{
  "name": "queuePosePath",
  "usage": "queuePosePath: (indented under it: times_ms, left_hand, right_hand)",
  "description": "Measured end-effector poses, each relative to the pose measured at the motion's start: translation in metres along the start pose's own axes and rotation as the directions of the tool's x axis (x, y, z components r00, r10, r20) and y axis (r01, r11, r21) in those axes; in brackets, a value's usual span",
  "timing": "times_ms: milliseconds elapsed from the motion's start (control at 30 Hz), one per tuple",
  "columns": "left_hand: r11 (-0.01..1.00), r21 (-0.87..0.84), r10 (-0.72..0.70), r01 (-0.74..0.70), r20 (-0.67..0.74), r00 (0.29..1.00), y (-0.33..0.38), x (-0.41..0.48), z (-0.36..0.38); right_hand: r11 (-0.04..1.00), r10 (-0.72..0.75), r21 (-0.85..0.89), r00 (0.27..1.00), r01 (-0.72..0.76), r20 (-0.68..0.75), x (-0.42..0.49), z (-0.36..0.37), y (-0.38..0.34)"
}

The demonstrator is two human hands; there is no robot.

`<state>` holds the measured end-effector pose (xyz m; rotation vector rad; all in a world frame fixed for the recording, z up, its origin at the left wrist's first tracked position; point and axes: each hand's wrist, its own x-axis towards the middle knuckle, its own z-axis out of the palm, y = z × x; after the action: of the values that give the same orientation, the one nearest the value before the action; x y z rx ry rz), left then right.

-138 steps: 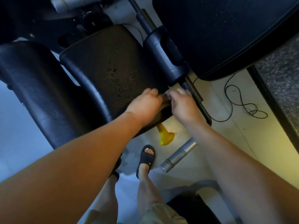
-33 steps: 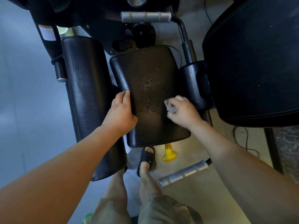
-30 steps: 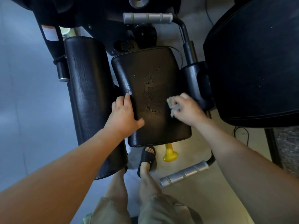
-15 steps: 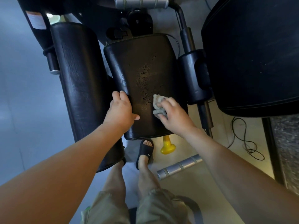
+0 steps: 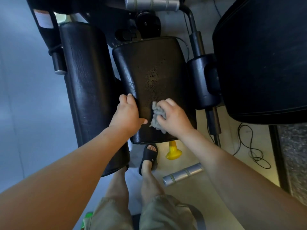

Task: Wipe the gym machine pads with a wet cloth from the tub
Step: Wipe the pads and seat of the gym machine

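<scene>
My right hand [image 5: 174, 119] bunches the grey cloth [image 5: 157, 116] against the near end of the middle pad [image 5: 154, 72]; my left hand [image 5: 127, 114] rests, fingers straight, on its left edge

gym, padded machine seat [image 5: 154, 83], metal grip handles [image 5: 152, 4]

The glossy black leather-look pad [image 5: 154, 77] is pitted mid-surface; the grey cloth [image 5: 157, 116] looks crumpled and nubbly.
</scene>
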<state>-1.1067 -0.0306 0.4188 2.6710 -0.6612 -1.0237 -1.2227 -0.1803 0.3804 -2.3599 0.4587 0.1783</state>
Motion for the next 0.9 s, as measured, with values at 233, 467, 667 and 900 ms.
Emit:
queuePosePath:
  times_ms: [233,467,667,900]
  left_hand:
    - [0.961,0.265,0.089,-0.08,-0.024,0.996,-0.015,-0.004,-0.016]
    - [0.919,0.389,0.096,-0.058,-0.079,0.992,-0.017,-0.006,-0.003]
    - [0.926,0.368,0.113,-0.08,-0.068,0.991,-0.025,-0.008,-0.002]
    - [0.958,0.258,0.128,-0.126,0.007,0.992,-0.027,-0.005,-0.005]
  right_hand:
    - [0.921,0.386,0.053,0.882,-0.387,-0.271,0.035,-0.008,0.009]
    - [0.999,0.017,0.05,0.995,-0.012,-0.096,-0.007,0.025,-0.035]
    - [0.981,-0.085,-0.173,0.996,0.085,0.004,0.0,0.005,0.002]
    - [0.983,0.075,-0.141,0.966,-0.113,-0.248,0.013,0.025,-0.033]
